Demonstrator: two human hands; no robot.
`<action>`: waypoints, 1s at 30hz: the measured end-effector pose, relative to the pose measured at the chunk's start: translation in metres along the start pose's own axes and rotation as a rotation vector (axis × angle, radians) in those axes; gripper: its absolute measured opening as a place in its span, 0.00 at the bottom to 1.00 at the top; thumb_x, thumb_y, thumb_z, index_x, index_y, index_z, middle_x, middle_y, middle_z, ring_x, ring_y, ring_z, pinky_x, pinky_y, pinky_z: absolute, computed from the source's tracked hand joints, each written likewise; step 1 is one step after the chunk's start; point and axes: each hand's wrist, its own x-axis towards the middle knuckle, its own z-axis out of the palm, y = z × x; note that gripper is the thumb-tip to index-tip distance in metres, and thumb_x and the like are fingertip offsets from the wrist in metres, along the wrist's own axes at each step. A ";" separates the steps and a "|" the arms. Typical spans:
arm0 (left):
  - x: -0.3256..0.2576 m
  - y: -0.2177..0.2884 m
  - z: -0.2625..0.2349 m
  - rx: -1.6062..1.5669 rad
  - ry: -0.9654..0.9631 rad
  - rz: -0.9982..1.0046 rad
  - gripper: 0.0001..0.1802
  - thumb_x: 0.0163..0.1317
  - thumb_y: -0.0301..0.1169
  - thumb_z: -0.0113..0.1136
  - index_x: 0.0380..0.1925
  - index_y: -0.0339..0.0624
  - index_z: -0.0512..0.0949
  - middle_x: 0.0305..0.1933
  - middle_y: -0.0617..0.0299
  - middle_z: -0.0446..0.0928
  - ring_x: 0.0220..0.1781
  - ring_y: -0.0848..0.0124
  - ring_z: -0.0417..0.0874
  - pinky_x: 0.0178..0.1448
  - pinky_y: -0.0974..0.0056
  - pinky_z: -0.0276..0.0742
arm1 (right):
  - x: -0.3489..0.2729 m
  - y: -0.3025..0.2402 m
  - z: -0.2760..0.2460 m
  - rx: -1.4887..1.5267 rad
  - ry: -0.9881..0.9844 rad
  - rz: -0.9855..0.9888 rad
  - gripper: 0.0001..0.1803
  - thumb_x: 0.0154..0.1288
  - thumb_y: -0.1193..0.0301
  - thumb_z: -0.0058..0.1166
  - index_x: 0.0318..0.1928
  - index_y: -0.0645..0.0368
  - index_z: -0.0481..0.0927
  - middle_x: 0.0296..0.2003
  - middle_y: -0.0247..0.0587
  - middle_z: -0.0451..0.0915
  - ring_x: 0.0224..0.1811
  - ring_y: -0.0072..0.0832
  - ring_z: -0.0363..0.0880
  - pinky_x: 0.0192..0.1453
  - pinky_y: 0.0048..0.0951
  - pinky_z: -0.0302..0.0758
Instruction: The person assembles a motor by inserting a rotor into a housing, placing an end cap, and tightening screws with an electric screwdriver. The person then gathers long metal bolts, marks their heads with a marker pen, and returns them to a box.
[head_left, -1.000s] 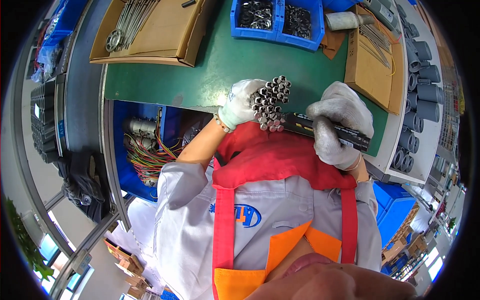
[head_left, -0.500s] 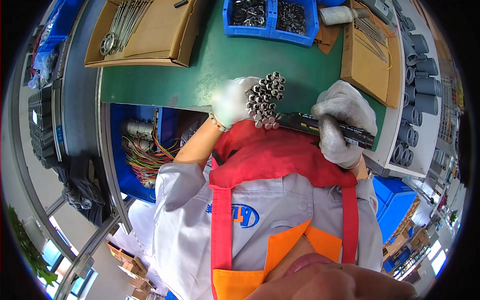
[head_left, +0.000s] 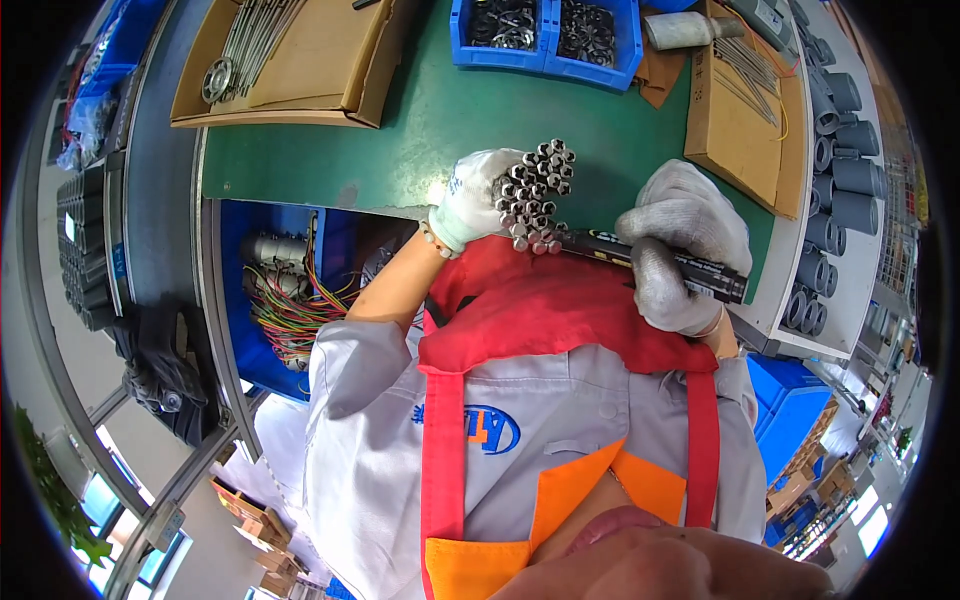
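Note:
A bundle of hex-headed bolts is gripped in my gloved left hand, with the bright metal heads facing up; their shanks are hidden. My gloved right hand is closed around a black marker pen. The marker lies nearly level, its dark tip end reaching the lowest heads on the bundle's right side. Whether the tip touches them I cannot tell. Both hands are over the near edge of the green worktable, in front of my red apron.
A cardboard box with long rods stands far left. Blue bins of small metal parts sit at the back. Another carton and a white bottle are at right, beside grey cylinders. Wired motors fill a blue bin below.
The right hand and marker have shifted slightly left, and the marker's visible rear end with them. The bolt bundle has moved very slightly right and up. Both grips stay closed.

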 end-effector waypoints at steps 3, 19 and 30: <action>0.000 0.006 0.001 -0.017 0.041 0.003 0.20 0.51 0.25 0.66 0.46 0.35 0.80 0.51 0.52 0.81 0.53 0.62 0.83 0.55 0.61 0.77 | 0.000 -0.002 -0.002 0.024 -0.010 -0.049 0.13 0.31 0.81 0.49 0.26 0.65 0.77 0.17 0.39 0.67 0.19 0.33 0.65 0.23 0.32 0.61; -0.004 -0.001 0.000 -0.189 -0.040 -0.079 0.26 0.58 0.36 0.64 0.52 0.29 0.75 0.56 0.48 0.78 0.55 0.64 0.81 0.60 0.61 0.76 | -0.006 0.001 -0.002 0.079 -0.015 -0.113 0.16 0.24 0.78 0.49 0.25 0.64 0.77 0.15 0.39 0.67 0.17 0.33 0.65 0.22 0.33 0.60; 0.003 0.002 0.002 0.057 0.028 0.046 0.16 0.49 0.28 0.68 0.41 0.40 0.84 0.51 0.53 0.82 0.53 0.61 0.83 0.55 0.61 0.77 | 0.000 -0.002 0.003 0.063 -0.035 -0.136 0.17 0.24 0.78 0.49 0.25 0.63 0.77 0.15 0.37 0.67 0.15 0.32 0.64 0.23 0.33 0.62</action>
